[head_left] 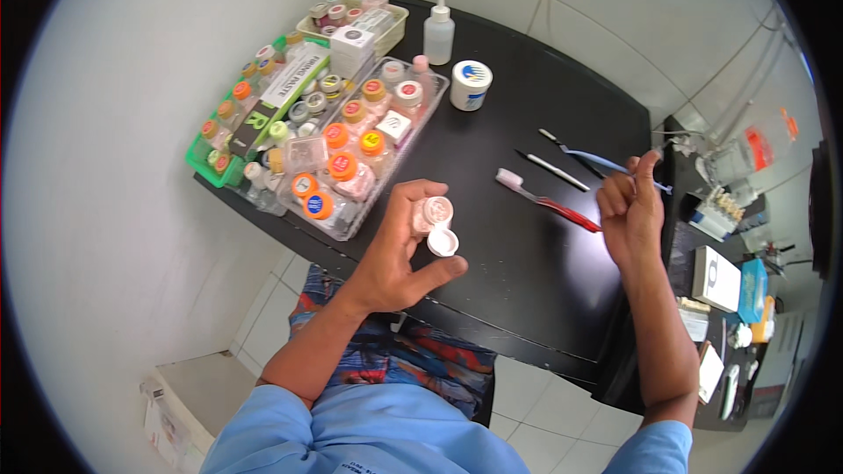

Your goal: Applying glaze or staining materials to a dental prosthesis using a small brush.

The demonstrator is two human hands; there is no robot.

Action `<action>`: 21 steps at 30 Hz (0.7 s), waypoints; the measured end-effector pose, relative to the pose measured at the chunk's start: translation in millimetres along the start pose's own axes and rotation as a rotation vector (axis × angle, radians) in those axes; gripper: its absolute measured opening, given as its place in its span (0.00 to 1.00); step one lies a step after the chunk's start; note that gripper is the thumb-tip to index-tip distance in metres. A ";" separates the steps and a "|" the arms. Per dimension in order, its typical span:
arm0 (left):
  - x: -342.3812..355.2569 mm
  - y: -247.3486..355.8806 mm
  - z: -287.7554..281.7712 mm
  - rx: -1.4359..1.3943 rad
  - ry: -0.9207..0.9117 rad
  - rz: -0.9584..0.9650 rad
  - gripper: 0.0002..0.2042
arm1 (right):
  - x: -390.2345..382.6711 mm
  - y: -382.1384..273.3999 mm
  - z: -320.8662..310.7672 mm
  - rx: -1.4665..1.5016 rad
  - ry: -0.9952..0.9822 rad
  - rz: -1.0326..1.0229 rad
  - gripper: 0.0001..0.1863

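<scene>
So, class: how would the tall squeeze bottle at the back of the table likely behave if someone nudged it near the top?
The bottle is tall and narrow with a slim nozzle, so it would probably tip rather than slide. It looks like thin translucent plastic, likely light. Fallen, its round body might roll on the smooth black table.

A single head-worn fisheye camera looks steeply down from above the person's chest onto a black table (527, 272) set against a white tiled wall. The view faces forward and down, close enough that both forearms enter from the lower edge and the left hand (399, 259) and right hand (630, 211) sit near mid-frame. Straight edges bow toward the dark circular rim. Floor tiles show below the table edge; a cluttered side bench (733, 281) curves along the right.
</scene>
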State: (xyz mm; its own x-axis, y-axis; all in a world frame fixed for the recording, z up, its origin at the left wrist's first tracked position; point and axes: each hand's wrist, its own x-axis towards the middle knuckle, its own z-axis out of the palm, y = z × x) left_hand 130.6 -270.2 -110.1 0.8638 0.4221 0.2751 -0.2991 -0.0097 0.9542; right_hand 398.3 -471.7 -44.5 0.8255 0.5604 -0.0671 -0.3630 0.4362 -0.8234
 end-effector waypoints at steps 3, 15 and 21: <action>-1.6 -1.9 1.5 -0.137 -0.014 -0.028 0.45 | 6.9 3.5 3.0 0.171 -0.196 0.125 0.33; 2.5 8.6 -3.1 0.186 -0.004 0.079 0.18 | 2.4 1.7 8.7 0.217 -0.277 0.187 0.35; 2.8 2.2 -8.8 0.226 0.004 0.167 0.15 | 1.1 4.2 14.9 0.201 -0.319 0.207 0.30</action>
State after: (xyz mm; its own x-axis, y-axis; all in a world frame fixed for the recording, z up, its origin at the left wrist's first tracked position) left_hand 128.8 -261.1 -108.3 0.8083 0.4015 0.4307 -0.3385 -0.2816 0.8978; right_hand 391.3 -458.8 -39.7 0.5625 0.8266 -0.0157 -0.6099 0.4020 -0.6829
